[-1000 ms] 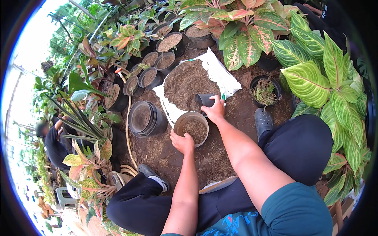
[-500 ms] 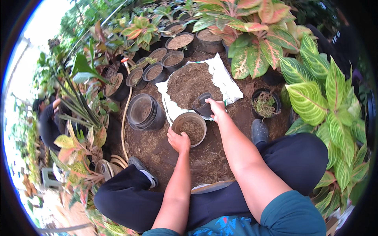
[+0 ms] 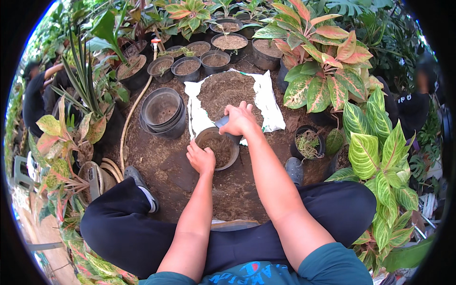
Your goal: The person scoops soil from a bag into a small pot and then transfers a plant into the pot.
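A round plastic plant pot (image 3: 233,160), partly filled with dark soil (image 3: 221,151), stands on the ground in front of me. My left hand (image 3: 201,157) is closed on its near left rim. My right hand (image 3: 241,121) grips a small dark pot (image 3: 222,122) from above, tilted over the far edge of the larger pot. My fingers cover most of the small pot, so what is inside it is hidden. Just beyond lies an opened white sack (image 3: 274,113) bearing a heap of brown soil (image 3: 219,90).
Nested black pots (image 3: 164,114) stand to the left, beside a tan hose (image 3: 131,116). Soil-filled pots (image 3: 186,69) line the far side. A pot of stringy plants (image 3: 308,144) sits right, near leafy plants (image 3: 384,156). Two other people (image 3: 35,99) are at the sides.
The small pot has moved left from the soil heap's edge to over the larger pot and tipped. My right hand has turned palm-down over it. My left hand stays on the rim.
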Demonstrator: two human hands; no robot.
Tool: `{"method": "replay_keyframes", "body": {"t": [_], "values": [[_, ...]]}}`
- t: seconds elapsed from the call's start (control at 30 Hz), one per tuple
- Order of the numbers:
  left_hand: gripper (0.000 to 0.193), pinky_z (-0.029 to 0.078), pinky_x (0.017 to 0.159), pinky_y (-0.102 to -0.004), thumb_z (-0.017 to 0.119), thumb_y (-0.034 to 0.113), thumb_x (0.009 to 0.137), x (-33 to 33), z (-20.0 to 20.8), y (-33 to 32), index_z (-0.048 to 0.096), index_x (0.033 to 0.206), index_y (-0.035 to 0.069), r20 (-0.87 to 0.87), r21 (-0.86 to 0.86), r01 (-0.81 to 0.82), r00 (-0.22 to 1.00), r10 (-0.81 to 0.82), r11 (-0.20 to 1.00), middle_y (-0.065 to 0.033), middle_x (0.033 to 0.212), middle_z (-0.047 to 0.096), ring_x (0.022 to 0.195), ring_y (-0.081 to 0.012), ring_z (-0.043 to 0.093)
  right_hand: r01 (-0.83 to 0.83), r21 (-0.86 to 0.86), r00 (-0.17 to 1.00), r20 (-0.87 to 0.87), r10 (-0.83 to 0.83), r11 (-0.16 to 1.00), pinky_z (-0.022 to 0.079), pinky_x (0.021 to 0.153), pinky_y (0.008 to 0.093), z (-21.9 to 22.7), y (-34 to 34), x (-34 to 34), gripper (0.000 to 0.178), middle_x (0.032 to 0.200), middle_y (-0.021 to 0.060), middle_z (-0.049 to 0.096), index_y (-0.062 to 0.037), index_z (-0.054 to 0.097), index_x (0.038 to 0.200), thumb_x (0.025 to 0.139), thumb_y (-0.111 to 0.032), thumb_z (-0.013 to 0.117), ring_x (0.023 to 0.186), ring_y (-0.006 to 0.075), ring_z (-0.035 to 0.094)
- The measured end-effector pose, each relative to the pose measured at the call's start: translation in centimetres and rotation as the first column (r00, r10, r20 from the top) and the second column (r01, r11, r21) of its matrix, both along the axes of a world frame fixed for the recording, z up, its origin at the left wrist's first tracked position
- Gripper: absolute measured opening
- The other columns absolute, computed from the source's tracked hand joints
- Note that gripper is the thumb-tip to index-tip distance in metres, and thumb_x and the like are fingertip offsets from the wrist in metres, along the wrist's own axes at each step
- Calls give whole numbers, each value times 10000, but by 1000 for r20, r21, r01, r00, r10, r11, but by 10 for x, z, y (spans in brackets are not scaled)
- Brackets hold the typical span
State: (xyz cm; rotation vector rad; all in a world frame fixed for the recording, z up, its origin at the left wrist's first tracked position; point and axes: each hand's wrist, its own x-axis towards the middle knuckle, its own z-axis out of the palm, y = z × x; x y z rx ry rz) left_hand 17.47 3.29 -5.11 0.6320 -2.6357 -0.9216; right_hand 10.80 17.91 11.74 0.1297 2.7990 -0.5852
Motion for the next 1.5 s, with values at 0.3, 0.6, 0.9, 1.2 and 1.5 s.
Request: {"method": "replay_keyframes", "body": {"t": [0.3, 0.6, 0.9, 1.2, 1.5], "values": [[608, 458, 1055, -493, 696, 101, 830, -2, 5, 1, 524, 1412, 67, 36, 67, -27, 999, 24, 997, -182, 1307, 581, 1200, -405, 562, 26, 152, 992, -127, -7, 988, 461, 1126, 471, -5, -35, 0, 747, 1431, 220, 476, -122, 661, 1329, 690, -386, 942, 1390, 394, 427], [580, 476, 1029, -503, 679, 115, 822, -2, 4, 2, 542, 1385, 89, 26, 79, -34, 999, 32, 996, -168, 1286, 585, 1195, -391, 567, 412, -598, 901, 158, -403, 687, 475, 1013, 465, -86, 42, -51, 507, 1215, 134, 679, -120, 723, 1205, 802, -420, 792, 1240, 288, 538], [595, 462, 1059, -497, 678, 127, 835, -2, -2, -15, 528, 1408, 71, 37, 106, 3, 999, -7, 994, -175, 1316, 578, 1219, -388, 557, 714, -698, 599, 566, -567, 57, 523, 1027, 514, -164, 51, -17, 693, 1613, 286, 356, -89, 365, 1586, 1021, -394, 626, 1417, 427, 482], [602, 459, 1070, -500, 702, 142, 837, -4, 0, -9, 529, 1410, 79, 25, 131, 5, 1000, -8, 991, -183, 1327, 585, 1236, -403, 561, -110, 118, 940, 336, 65, 987, 574, 903, 429, -9, 144, -55, 445, 1130, 149, 765, -84, 754, 1221, 921, -413, 750, 1009, 265, 733], [640, 386, 1130, -532, 727, 216, 866, -16, 15, -20, 514, 1459, 104, 189, 178, 55, 978, -89, 982, -178, 1385, 591, 1308, -379, 544, -495, 565, 857, 196, 476, 659, 557, 986, 503, 115, 144, 23, 442, 1193, 211, 713, -62, 668, 1273, 908, -305, 720, 1140, 380, 691]]}}
